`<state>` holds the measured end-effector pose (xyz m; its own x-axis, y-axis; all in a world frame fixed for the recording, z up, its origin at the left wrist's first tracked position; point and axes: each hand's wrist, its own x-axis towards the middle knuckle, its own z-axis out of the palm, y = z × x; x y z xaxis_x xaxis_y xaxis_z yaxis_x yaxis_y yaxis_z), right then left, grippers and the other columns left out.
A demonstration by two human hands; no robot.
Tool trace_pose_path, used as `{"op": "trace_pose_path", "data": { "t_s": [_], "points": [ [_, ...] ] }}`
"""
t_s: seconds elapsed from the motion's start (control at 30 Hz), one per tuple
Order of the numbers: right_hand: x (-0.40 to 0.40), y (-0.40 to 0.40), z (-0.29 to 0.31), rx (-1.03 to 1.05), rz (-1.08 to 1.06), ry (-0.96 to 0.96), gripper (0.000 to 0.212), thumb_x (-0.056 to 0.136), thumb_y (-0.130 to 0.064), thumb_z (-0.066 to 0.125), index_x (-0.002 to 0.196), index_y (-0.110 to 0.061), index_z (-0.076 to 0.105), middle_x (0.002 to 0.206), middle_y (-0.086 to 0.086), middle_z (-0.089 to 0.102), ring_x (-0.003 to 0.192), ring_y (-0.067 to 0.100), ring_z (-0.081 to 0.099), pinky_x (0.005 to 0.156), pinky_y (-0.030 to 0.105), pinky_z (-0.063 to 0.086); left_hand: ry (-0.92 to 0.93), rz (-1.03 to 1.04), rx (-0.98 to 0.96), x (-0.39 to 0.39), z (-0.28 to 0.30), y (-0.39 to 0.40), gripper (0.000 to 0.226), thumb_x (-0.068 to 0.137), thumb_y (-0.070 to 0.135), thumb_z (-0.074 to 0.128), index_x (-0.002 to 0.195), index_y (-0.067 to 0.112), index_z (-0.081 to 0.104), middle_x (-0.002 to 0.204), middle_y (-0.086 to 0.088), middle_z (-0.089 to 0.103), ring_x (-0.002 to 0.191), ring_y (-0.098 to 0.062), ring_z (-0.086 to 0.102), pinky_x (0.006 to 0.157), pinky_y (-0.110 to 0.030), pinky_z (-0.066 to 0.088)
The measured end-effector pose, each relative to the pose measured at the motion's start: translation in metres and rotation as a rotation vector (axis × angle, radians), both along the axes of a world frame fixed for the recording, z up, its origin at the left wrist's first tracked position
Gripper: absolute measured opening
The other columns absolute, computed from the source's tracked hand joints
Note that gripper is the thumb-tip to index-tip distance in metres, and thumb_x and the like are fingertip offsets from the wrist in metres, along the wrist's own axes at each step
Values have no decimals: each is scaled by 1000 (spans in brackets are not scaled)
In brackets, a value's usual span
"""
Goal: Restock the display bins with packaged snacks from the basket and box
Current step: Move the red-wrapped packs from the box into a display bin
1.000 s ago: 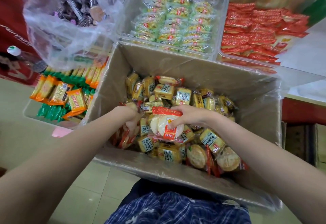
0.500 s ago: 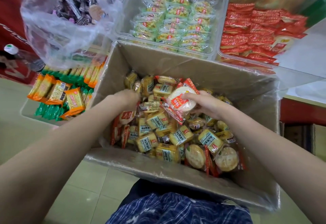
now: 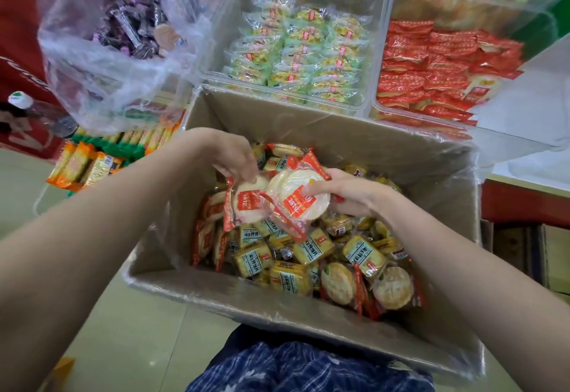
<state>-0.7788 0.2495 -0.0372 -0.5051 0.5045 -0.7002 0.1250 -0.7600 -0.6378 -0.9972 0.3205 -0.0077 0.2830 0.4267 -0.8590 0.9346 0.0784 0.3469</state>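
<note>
Head view, and I'm leaning over the cardboard box [image 3: 354, 145], which is sitting in front of me lined with clear plastic and holding a heap of yellow-wrapped square biscuits [image 3: 311, 249] with round crackers in red-edged wrappers [image 3: 337, 283] toward the near right corner. My left hand [image 3: 229, 157] is pinching a round white rice cracker packet [image 3: 248, 206] by its top edge, fingers curled down onto it. My right hand [image 3: 348, 194] is gripping a second rice cracker pack [image 3: 297, 202], thumb lying across its face, fingers underneath. The two packs are touching each other, both lifted just above the pile.

Beyond the box, the middle clear bin [image 3: 222, 52] is holding rows of green-and-yellow wrapped snacks [image 3: 296, 52]. The bin to its right [image 3: 382, 105] is carrying red foil packets [image 3: 431, 64], stacked in layers. Up on the left, a loose clear plastic bag [image 3: 92, 83] is bulging with dark purple wrapped sweets [image 3: 132, 24]. Below that bag, a low bin is showing orange and green packs [image 3: 83, 163] standing side by side. A bottle with a white cap [image 3: 20, 98] is lying at the far left edge.
</note>
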Motion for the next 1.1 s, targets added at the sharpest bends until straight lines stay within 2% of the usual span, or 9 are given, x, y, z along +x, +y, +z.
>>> {"op": "trace_pose_path", "data": {
  "t_s": [0.13, 0.23, 0.33, 0.4, 0.53, 0.7, 0.83, 0.93, 1.1],
  "points": [
    [12, 8, 21, 44, -74, 168, 37, 70, -5, 75, 103, -9, 59, 90, 4, 73, 82, 14, 70, 76, 26, 57, -210, 164, -36, 16, 23, 9, 17, 89, 9, 59, 104, 14, 64, 77, 5, 63, 62, -1, 58, 58, -14, 47],
    [37, 17, 42, 113, -107, 244, 80, 39, -24, 94, 107, -9, 57, 92, 5, 73, 84, 16, 70, 71, 27, 56, -391, 251, -104, 34, 38, 15, 19, 89, 2, 55, 100, 13, 65, 88, 0, 70, 75, -8, 65, 69, -18, 55],
    [72, 30, 66, 183, -206, 225, 92, 23, -28, 96, 105, -11, 56, 85, 2, 74, 78, 14, 71, 65, 27, 57, -535, 270, -34, 70, 56, 21, 22, 90, -3, 50, 96, 12, 64, 89, -2, 68, 76, -11, 64, 67, -20, 53],
    [96, 37, 86, 224, -293, 174, 87, 23, -27, 96, 100, -10, 58, 79, 2, 73, 71, 12, 70, 62, 26, 56, -604, 295, 136, 102, 65, 28, 19, 90, 1, 52, 92, 16, 63, 84, 3, 65, 68, -3, 63, 68, -18, 48],
    [150, 56, 119, 428, -442, -94, 13, 82, -1, 63, 88, -12, 57, 64, -5, 70, 58, 5, 66, 53, 19, 52, -785, 531, 248, 166, 67, 49, 14, 93, 6, 50, 95, 14, 62, 85, 4, 65, 77, -4, 62, 76, -20, 53],
    [230, 91, 122, 728, -606, -531, 30, 76, -11, 73, 98, -19, 54, 80, -8, 61, 61, 0, 57, 51, 13, 43, -562, 201, 612, 249, 50, 65, 33, 91, 4, 51, 124, 5, 54, 122, -10, 58, 108, -19, 55, 84, -18, 43],
    [271, 113, 111, 923, 25, -1194, 55, 76, -19, 75, 121, -4, 48, 113, 11, 54, 100, 25, 53, 80, 29, 40, -415, -92, 714, 302, 33, 67, 42, 93, 10, 47, 135, 7, 45, 140, -10, 47, 129, -23, 43, 102, -24, 31],
    [277, 123, 85, 935, 492, -1249, 56, 72, -17, 77, 117, -1, 47, 112, 14, 52, 103, 31, 50, 74, 28, 33, -288, -258, 641, 331, 20, 64, 37, 95, 13, 44, 129, 2, 50, 133, -17, 51, 122, -30, 47, 93, -28, 37],
    [285, 137, 34, 870, 780, -1401, 73, 77, -36, 72, 136, -11, 36, 137, 14, 42, 120, 35, 42, 98, 40, 35, -159, -343, 573, 343, 4, 63, 33, 96, 17, 42, 117, -3, 57, 124, -20, 57, 113, -33, 52, 83, -29, 38]
  ]
}}
